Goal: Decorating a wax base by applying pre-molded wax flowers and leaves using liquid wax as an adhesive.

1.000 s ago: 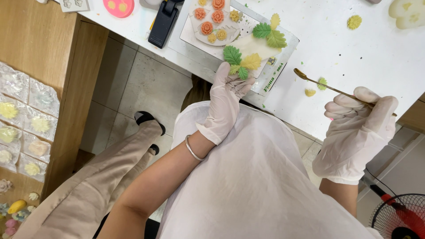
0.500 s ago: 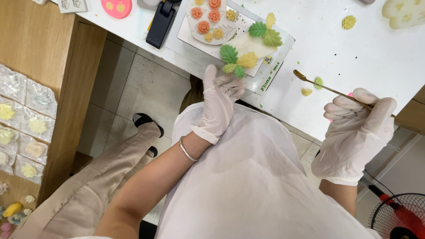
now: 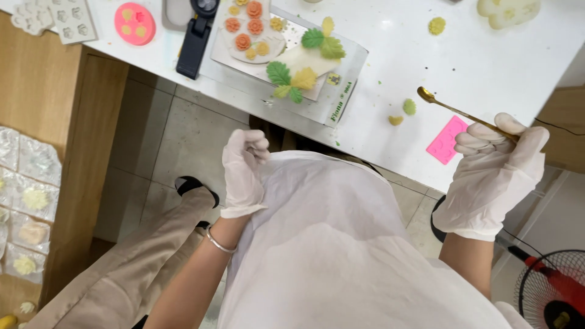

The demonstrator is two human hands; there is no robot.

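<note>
Right hand: our white-gloved right hand (image 3: 492,176) sits at 3 o'clock, fingers pressed together in a pinch on the thin gold metal spoon-tipped tool (image 3: 458,112).
Left hand: our white-gloved left hand (image 3: 244,172) hangs near the centre, fingers curled loosely inward, holding nothing we can see, just beside the white apron (image 3: 341,244).
Tool place: it slants over the white tabletop (image 3: 426,61), its small bowl pointing toward 11 o'clock, near the small green and yellow clay bits (image 3: 403,112).
Tool handling: we judge it light, stiff and slim, a little slippery in gloves; best held at the rear of the shaft, as now.
Clay pieces: the green and yellow moulded leaves (image 3: 292,79) at 12 o'clock look soft and easily dented.
Packages: a clear flat plastic sleeve with a printed strip (image 3: 344,94) lies under the leaves.
Moulds: a pink rectangular silicone mould (image 3: 446,140) at 2 o'clock; a round pink mould (image 3: 134,23) at 10 o'clock.
</note>
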